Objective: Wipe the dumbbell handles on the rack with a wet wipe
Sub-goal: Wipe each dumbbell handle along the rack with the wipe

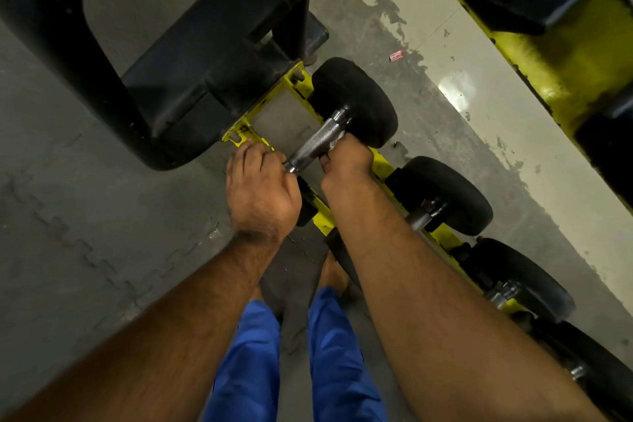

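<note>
Two bare forearms rise from the bottom of the frame over blue trousers [329, 360] toward mid-frame. Just above them, the left hand [262, 187] is curled shut over the near end of a dumbbell, steadying it, while the right hand [346, 161] is closed on a scrap of white wet wipe [337, 141], pressed against the knurled steel handle [315, 144] near its far black head [356, 103]. That dumbbell sits at the end of the low yellow rack [382, 164]. More dumbbells [445, 195] run along the rack toward the lower right. Judging by this, one handle is mid-wipe; whether the others are done cannot be told.
</note>
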